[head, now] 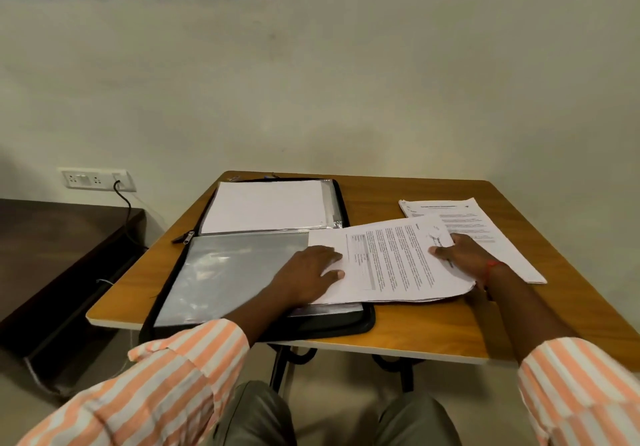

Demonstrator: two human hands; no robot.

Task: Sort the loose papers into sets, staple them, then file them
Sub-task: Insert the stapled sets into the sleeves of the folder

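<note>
At the open folder's (225,272) right edge, the flat left hand (308,272) steadies the paper set (391,258) that the right hand (464,255) pinches, likely for filing.

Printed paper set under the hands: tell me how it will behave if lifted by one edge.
Probably floppy: the printed paper set is thin, its near edge wavy. Likely light: the right hand pinches just one end. It may slip on the glossy plastic sleeve, where the left hand presses it flat.

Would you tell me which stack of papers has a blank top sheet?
The stack in the far half of the open folder; the middle set and the rightmost pile show printed text.
</note>
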